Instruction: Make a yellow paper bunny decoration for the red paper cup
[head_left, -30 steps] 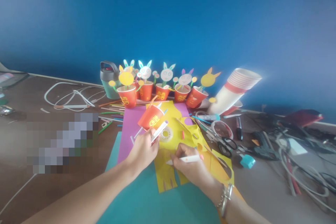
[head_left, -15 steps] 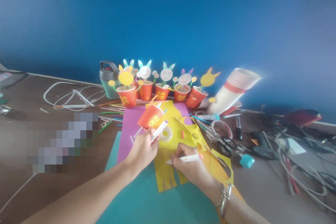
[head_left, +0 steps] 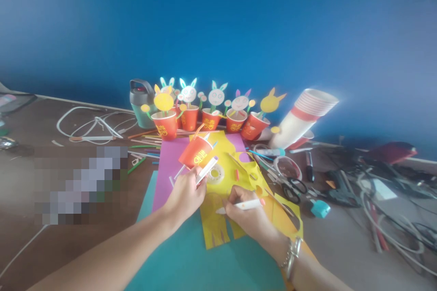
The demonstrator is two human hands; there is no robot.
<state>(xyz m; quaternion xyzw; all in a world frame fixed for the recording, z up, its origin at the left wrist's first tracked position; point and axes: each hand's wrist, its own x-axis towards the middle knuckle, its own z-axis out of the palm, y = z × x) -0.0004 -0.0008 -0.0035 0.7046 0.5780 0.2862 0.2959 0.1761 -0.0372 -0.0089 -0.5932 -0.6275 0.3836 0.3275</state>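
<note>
- Head view, centre: I see the left hand (head_left: 187, 193) pinching a slim white marker (head_left: 207, 170), a tilted red cup (head_left: 195, 151) near it.
- Lower centre: the right hand (head_left: 251, 218) firmly grips a white pen (head_left: 249, 204) above yellow paper (head_left: 213, 227).

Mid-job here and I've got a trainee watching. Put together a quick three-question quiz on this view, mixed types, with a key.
1. True or false: the right hand holds a white pen.
2. Multiple choice: of these, which is nearest the left hand?
A) the flask
B) the front red cup
C) the cup stack
3. Fill in the blank: the bracelet is worn on the ____ arm.

Key: 1. True. 2. B. 3. Right.
</note>
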